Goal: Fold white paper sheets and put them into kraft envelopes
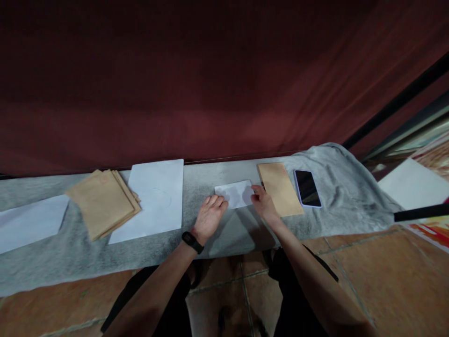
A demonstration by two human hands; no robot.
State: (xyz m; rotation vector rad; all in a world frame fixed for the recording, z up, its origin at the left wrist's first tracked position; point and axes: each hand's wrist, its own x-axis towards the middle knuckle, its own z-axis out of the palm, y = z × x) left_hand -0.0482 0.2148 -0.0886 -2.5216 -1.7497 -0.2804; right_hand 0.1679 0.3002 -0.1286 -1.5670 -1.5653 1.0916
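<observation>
A small folded white paper lies on the grey cloth in front of me. My left hand, with a black band at the wrist, rests flat at the paper's left edge, its fingers stretched over the corner. My right hand presses down on the paper's right edge with curled fingertips. Just right of that hand lies a single brown envelope.
A dark phone lies right of the envelope. Left of my hands are a white sheet, a fanned stack of brown envelopes and another white sheet. A dark red curtain hangs behind; tiled floor lies below.
</observation>
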